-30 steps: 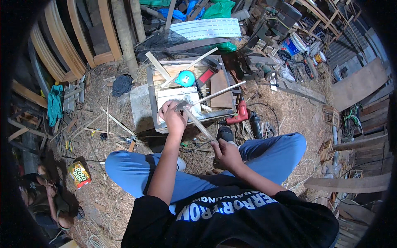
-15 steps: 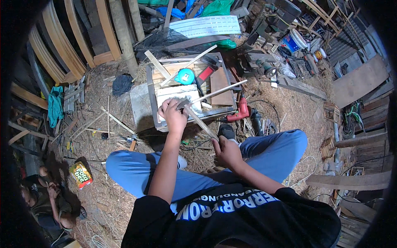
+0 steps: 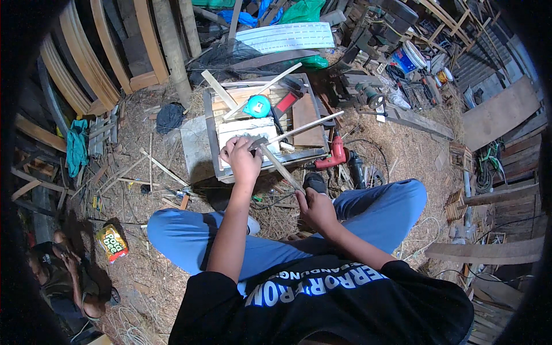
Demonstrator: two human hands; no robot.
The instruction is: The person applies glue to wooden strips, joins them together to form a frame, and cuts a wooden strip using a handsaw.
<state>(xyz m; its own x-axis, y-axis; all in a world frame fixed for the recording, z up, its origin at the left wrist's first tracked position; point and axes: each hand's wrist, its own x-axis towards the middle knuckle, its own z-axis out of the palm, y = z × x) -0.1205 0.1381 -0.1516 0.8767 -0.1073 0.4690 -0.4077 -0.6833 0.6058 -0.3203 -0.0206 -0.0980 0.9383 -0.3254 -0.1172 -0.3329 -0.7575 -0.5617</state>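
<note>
While the fingers of the right hand (image 3: 318, 213) are clamped around the lower end of a long, straight hammer-like tool with a grey-brown shaft and dark head (image 3: 282, 168), near the centre of the frame, the left hand (image 3: 241, 162) curls beside that head; whether its fingers pinch anything is hidden. Behind the knuckles lies a whitish rectangular block (image 3: 253, 127), and a thin pale wooden strip (image 3: 305, 127) slants from the head toward the upper right. Above the block sits a rounded teal tape measure (image 3: 257, 106), with a red-and-black rectangular object (image 3: 286, 103) just right of it. All these rest on or over a low wooden box with a dark rim (image 3: 302, 154). Right of the box, a red power drill (image 3: 333, 156) lies beside a dark cylindrical tool (image 3: 357, 172). At lower left, a yellow-and-red packet (image 3: 112, 243) lies near another person (image 3: 72, 282).
</note>
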